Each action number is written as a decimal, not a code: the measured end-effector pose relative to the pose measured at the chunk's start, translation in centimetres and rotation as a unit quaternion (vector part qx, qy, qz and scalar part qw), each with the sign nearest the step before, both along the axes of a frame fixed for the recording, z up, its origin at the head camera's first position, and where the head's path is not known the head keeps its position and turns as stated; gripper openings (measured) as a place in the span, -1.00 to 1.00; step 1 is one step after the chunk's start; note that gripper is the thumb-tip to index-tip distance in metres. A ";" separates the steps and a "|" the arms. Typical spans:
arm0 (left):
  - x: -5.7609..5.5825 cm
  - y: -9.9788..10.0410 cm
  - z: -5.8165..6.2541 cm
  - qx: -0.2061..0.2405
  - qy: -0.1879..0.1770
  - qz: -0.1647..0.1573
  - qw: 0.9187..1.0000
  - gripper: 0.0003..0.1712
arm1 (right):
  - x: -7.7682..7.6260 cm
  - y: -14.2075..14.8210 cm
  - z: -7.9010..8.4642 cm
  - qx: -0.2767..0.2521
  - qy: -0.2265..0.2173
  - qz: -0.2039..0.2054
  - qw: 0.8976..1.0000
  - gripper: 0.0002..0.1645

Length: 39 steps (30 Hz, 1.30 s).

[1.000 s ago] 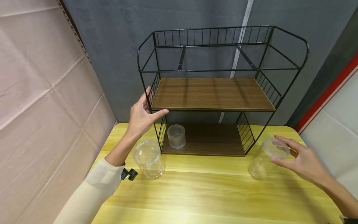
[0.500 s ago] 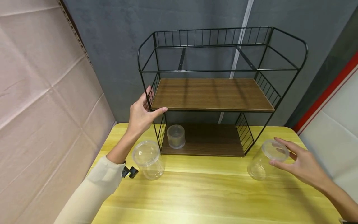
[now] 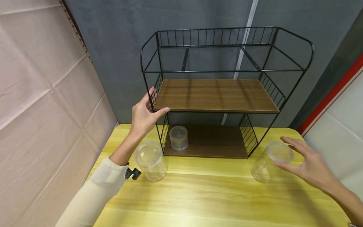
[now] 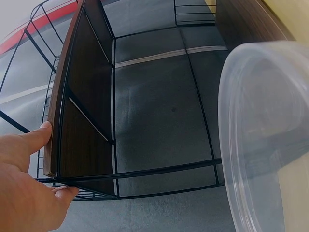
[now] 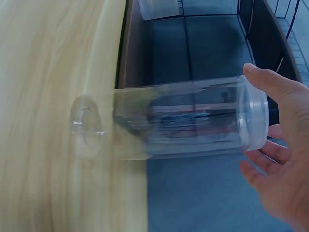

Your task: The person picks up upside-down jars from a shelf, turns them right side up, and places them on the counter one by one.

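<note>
My left hand holds the left side of a black wire shelf rack with brown wooden boards. The thumb lies along the front edge of the middle board, and the other fingers reach round the side frame. In the right wrist view, a tall clear plastic jar with a translucent lid stands upright on the table. My right hand is spread around the lid, fingers apart and thumb close to the rim. Another clear lidded jar stands before the rack's left corner, below my left forearm.
A short translucent jar sits at the left of the rack's bottom board. The rack stands at the back of the yellow wooden table, before a grey curtain. The rack's top level is a bare frame without a board.
My right hand has loosened from the jar's lid and drawn slightly to the right, its fingers spreading. The jar stays in place. My left hand keeps its hold on the rack.
</note>
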<state>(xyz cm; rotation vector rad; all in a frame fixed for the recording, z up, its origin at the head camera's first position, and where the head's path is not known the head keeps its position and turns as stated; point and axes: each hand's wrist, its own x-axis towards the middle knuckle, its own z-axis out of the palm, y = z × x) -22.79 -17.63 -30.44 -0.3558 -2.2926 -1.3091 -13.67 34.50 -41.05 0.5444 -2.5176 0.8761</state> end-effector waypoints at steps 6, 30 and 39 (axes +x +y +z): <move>0.1 0.0 0.0 0.000 -0.001 -0.001 1.000 0.08 | 0.5 -1.5 1.9 0.037 0.069 0.013 0.997 0.35; -0.2 -0.2 -0.2 -0.012 0.008 -0.003 1.000 0.09 | -2.1 -14.6 2.4 0.022 0.005 0.124 0.992 0.13; 0.0 -0.1 -0.1 -0.010 0.011 -0.007 1.000 0.09 | -5.3 -19.3 0.2 -0.035 -0.069 0.157 0.985 0.03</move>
